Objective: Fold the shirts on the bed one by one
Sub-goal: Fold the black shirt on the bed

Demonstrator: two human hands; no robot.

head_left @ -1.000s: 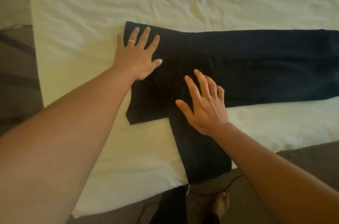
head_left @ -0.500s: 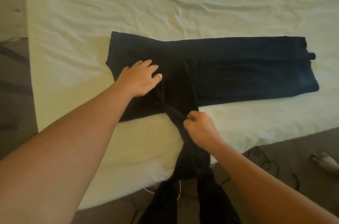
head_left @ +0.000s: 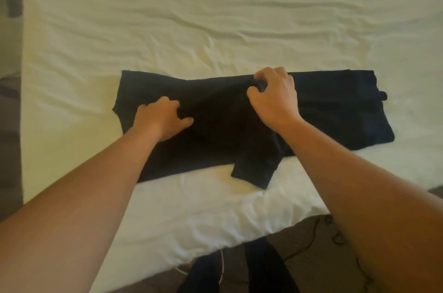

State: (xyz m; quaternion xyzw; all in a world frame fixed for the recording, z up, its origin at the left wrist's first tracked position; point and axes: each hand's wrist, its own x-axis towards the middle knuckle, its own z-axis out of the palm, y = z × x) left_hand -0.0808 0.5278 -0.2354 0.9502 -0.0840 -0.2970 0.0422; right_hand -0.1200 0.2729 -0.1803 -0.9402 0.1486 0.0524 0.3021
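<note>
1. While the dark shirt [head_left: 323,110] lies flat in a long band across the near part of the bed [head_left: 215,17], my two hands are set on it, apart from each other.
2. My left hand [head_left: 160,120] rests on the left part of the cloth with its fingers curled; whether it pinches the fabric or only presses it down, I cannot tell.
3. My right hand [head_left: 273,96] is at the far edge, near the middle, thumb and fingers curled round a gather of cloth.
4. A sleeve [head_left: 256,163] lies slanted over the body of the shirt, and its cuff end overhangs the near edge onto the sheet.
5. Judgement: the step in hand is laying the sleeve in over the body; the fold across the length is not yet made.
6. Judgement: the next move calls for drawing the sleeve end inside the shirt's outline and smoothing the layers flat before either end is brought over.
7. Dark cloth [head_left: 261,268] lies on the floor below the bed edge; its nature is unclear.
</note>
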